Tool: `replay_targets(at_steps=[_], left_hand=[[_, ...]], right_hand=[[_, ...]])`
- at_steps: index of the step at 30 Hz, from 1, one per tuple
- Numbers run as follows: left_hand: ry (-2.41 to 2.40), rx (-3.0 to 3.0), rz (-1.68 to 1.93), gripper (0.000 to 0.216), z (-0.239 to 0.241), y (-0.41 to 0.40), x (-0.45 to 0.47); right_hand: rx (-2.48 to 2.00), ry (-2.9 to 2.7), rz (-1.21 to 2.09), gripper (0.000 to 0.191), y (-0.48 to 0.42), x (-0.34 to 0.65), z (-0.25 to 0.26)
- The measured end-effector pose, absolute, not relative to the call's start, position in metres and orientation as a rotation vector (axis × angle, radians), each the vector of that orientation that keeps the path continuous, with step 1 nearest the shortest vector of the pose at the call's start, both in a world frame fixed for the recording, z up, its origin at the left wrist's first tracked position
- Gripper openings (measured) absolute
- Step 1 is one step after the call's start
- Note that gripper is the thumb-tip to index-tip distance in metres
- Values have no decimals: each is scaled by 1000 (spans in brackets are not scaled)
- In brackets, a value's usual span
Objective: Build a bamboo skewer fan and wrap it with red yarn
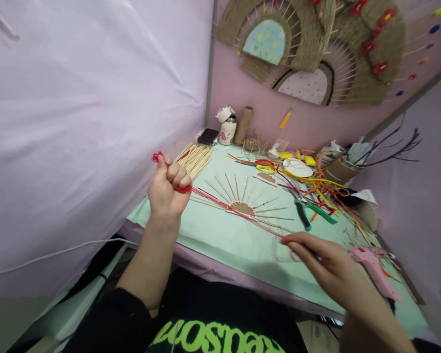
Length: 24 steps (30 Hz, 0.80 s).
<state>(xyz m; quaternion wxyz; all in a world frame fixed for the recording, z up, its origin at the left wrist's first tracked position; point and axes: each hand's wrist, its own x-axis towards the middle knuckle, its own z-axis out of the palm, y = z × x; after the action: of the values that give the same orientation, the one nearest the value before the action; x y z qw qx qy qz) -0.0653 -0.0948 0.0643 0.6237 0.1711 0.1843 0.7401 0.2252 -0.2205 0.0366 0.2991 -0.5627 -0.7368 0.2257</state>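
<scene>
My left hand (168,189) is a raised fist, closed round one end of a thin red cord (235,211); a red loop pokes out above the knuckles. The cord runs taut down to the right to my right hand (323,264), whose fingertips pinch its other end just above the table. Below the stretched cord lies a half-round card piece with wooden sticks fanned out from it (244,206) on the pale green mat (220,235).
A bundle of wooden sticks (196,159) lies at the mat's far left. Green-handled pliers (308,211), coloured wires (316,184), a pink glue gun (375,267), a twine spool (244,125) and a jar (228,130) crowd the right and back. Woven fans (316,44) hang on the wall.
</scene>
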Motion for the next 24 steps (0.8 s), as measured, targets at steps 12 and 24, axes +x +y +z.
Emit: replay_targets(at_steps=[12, 24], left_hand=[[328, 445, 1378, 32, 33, -115, -13], [258, 747, 582, 32, -10, -136, 8]], right_hand=[[-1724, -2186, 395, 52, -226, 271, -4], [-1137, -1792, 1130, 37, -157, 188, 28]])
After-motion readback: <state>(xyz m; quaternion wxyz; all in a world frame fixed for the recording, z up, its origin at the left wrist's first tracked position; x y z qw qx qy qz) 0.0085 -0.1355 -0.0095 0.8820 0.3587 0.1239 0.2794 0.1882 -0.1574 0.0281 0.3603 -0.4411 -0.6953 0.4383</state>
